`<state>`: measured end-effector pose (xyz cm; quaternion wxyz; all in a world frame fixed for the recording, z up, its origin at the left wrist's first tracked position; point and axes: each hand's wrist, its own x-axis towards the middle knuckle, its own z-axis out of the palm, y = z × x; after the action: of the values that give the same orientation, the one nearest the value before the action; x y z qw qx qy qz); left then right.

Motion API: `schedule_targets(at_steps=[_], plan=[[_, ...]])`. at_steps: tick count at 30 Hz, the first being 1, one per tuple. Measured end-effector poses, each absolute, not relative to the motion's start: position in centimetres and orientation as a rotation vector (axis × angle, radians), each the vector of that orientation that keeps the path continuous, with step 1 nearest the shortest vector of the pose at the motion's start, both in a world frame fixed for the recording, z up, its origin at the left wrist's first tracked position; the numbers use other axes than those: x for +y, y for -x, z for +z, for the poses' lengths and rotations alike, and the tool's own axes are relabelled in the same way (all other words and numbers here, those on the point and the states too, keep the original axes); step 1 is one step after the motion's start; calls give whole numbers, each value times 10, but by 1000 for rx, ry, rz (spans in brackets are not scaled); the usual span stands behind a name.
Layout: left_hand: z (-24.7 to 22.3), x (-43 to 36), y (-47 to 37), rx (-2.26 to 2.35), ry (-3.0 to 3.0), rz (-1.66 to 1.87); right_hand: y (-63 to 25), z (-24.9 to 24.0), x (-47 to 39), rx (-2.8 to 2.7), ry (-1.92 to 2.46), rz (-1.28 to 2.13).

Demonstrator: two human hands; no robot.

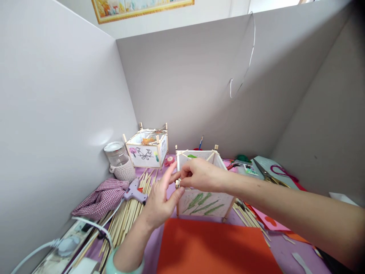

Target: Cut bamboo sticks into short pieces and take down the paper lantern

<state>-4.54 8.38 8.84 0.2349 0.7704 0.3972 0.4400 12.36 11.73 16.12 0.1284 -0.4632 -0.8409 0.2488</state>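
Observation:
In the head view a box-shaped lantern frame (pixel 207 205) of thin wooden sticks and white paper panels stands in front of me. Its front panel is painted with green leaves. My right hand (pixel 201 174) reaches across its top, fingers pinched at the front left corner; what lies between the fingertips is hidden. Beside that same corner my left hand (pixel 162 199) has its fingers stretched out and the thumb apart, the thumb tip close to the corner post. An orange sheet (pixel 211 247) lies in front of the lantern frame.
Left: a second lantern frame (pixel 144 154), a glass jar (pixel 116 154), a purple glue gun (pixel 135 192), many wooden sticks (pixel 125 220), a checkered cloth (pixel 101 198) and a white plug (pixel 68 245). Right: scissors (pixel 268 176) and colored paper (pixel 270 220). A bent wire (pixel 252 49) hangs on the back partition.

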Motion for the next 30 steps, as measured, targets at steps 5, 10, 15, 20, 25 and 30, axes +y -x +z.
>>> schedule_targets(at_steps=[5, 10, 15, 20, 25, 30], plan=[[90, 83, 45, 1081, -2129, 1201, -124, 162, 117, -2458, 1375, 728], [89, 84, 46, 1129, -2193, 1207, -126, 175, 107, -2500, 1270, 627], [94, 83, 49, 1171, -2284, 1275, -157, 199, 69, -2263, 1270, 483], [104, 58, 58, 1372, -2124, 1884, -216, 172, 31, -2331, 1472, 667], [92, 30, 59, 1459, -2154, 1792, -243, 85, 18, -2431, 1793, 466], [49, 33, 56, 1687, -2385, 601, -234, 27, 18, -2477, 1976, 210]])
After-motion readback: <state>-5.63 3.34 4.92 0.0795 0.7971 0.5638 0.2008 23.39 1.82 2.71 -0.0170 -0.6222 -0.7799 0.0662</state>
